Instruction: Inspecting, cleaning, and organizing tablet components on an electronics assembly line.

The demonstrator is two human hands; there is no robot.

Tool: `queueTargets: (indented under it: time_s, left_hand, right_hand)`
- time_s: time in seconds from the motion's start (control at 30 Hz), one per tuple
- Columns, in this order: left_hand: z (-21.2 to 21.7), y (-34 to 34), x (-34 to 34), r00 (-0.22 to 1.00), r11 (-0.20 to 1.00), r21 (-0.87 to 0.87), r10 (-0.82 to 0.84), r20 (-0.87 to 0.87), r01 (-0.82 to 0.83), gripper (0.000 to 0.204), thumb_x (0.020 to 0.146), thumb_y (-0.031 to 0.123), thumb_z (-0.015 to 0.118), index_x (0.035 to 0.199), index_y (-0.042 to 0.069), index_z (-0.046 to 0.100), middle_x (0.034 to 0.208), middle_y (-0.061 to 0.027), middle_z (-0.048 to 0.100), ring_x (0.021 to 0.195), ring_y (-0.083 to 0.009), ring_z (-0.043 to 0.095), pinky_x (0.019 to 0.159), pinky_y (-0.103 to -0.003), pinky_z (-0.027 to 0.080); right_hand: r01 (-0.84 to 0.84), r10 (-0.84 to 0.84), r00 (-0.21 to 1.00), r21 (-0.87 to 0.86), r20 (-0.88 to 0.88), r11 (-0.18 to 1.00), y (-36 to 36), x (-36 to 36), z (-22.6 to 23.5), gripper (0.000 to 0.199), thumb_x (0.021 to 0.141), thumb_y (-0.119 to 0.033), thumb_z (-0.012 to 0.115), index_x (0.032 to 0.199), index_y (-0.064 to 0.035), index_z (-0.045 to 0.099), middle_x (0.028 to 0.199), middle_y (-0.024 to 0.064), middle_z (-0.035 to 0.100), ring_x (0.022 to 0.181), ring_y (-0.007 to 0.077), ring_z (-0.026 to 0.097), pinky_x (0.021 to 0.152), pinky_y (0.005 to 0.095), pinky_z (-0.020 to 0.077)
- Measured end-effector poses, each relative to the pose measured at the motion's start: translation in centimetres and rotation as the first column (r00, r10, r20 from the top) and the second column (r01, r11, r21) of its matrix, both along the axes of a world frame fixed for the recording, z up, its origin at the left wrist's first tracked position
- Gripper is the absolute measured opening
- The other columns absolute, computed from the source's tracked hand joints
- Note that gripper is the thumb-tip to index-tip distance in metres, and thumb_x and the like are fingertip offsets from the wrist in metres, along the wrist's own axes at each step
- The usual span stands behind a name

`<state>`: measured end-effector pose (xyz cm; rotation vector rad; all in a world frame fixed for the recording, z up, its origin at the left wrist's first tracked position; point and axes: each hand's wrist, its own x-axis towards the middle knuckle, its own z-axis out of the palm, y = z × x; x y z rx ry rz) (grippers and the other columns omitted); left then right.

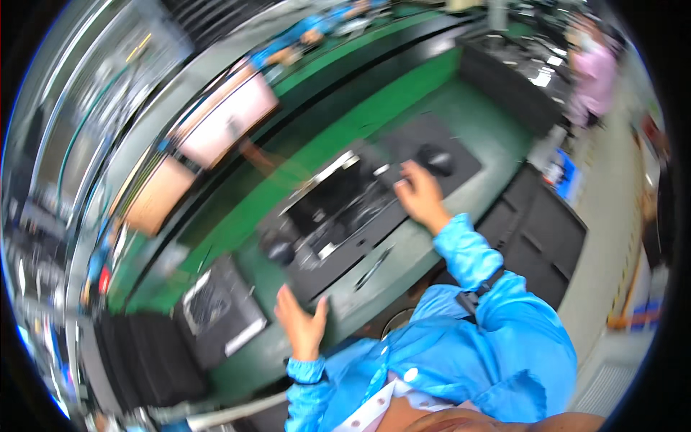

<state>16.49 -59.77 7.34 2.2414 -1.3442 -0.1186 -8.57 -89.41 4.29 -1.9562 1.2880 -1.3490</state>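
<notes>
My left hand [301, 325] is open, its thumb apart from the fingers, over the near edge of the green bench. It holds nothing and is nearest to the left end of a black rectangular tray-like fixture [371, 234]. Dark and shiny parts lie in the fixture's recess, too blurred to name. At the fixture's right end is my right hand [421, 198], also open with fingers apart; whether it touches the edge I cannot tell. A thin dark pen-like tool [373, 268] lies on the bench in front of the fixture.
Right of the fixture, a black rounded object [435, 160] sits on a dark mat [468, 167]. To the left are a dark panel [248, 311] and a black bin [144, 360]. Black crates [533, 223] stand at right. Beyond the bench are pinkish panels [230, 115] and another person's blue sleeves [277, 54].
</notes>
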Motion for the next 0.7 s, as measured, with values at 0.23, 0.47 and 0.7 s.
queueTargets:
  time_s: [0.23, 0.47, 0.7]
  left_hand:
    - [-3.7, 0.0, -0.3, 0.984, 0.994, -0.009, 0.110, 0.142, -0.110, 0.091, 0.082, 0.039, 0.074, 0.149, -0.005, 0.028, 0.151, -0.0258, 0.034, 0.143, -0.0395, 0.027, 0.119, -0.056, 0.013]
    - [-3.9, -0.7, -0.6, 0.984, 0.994, 0.011, 0.109, 0.142, -0.111, 0.093, 0.082, 0.037, 0.075, 0.149, -0.006, 0.027, 0.151, -0.0255, 0.034, 0.144, -0.0381, 0.026, 0.119, -0.055, 0.013]
    - [-5.1, -0.6, 0.3, 0.982, 0.984, -0.087, 0.166, 0.089, -0.158, 0.090, 0.079, 0.036, 0.078, 0.145, -0.007, 0.034, 0.151, -0.0259, 0.034, 0.144, -0.0382, 0.028, 0.120, -0.055, 0.013]
  right_hand:
    - [-0.049, 0.044, 0.996, -0.063, -0.081, 0.997, 0.2, 0.3, -1.2, 0.042, 0.090, -0.026, 0.061, 0.123, -0.0007, 0.057, 0.121, 0.0181, 0.060, 0.116, 0.0343, 0.056, 0.099, 0.0429, 0.0429]
    - [-0.042, 0.037, 0.995, -0.045, -0.095, 0.998, 0.2, -0.3, -1.0, 0.041, 0.090, -0.026, 0.061, 0.122, -0.0013, 0.057, 0.122, 0.0167, 0.060, 0.116, 0.0331, 0.056, 0.099, 0.0426, 0.0421]
    - [-0.044, 0.039, 0.995, -0.048, -0.093, 0.998, 0.0, 0.0, -1.4, 0.040, 0.090, -0.026, 0.061, 0.122, -0.0022, 0.058, 0.121, 0.0161, 0.060, 0.116, 0.0332, 0.056, 0.099, 0.0426, 0.0423]
